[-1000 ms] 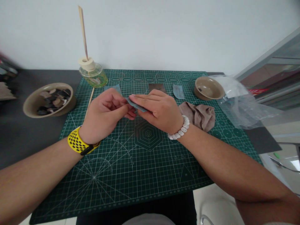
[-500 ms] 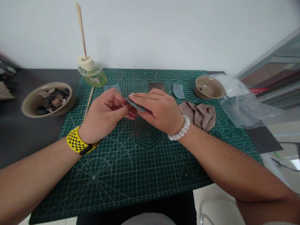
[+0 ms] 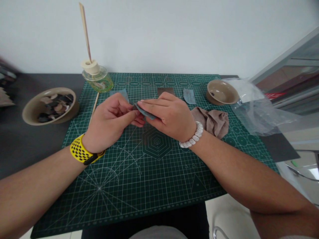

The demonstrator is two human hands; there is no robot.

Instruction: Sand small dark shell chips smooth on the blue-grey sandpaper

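My right hand [image 3: 171, 116] grips a folded piece of grey-blue sandpaper [image 3: 147, 113], fingers flat along its top and thumb below. Opposite it, my left hand [image 3: 109, 121] pinches a small dark piece [image 3: 135, 108] between thumb and forefinger; most of it is hidden, so its kind does not show. The small piece meets the sandpaper's left end. Both hands are above the green cutting mat [image 3: 157, 179]. Behind them lie another grey-blue sheet [image 3: 121, 94], a brown sheet [image 3: 165, 90] and a third, curled grey-blue sheet [image 3: 189, 96].
At left is a bowl [image 3: 27, 111] of dark and brown chips. A reed diffuser [image 3: 98, 78] stands behind my left hand, with a thin stick [image 3: 94, 106] nearby. Rightward are a crumpled brown cloth [image 3: 214, 121], a second bowl [image 3: 221, 101] and a clear plastic bag [image 3: 259, 113].
Both hands keep nearly the same pose, the sandpaper and small piece still between them. The sandpaper's left end has shifted very slightly against the piece.
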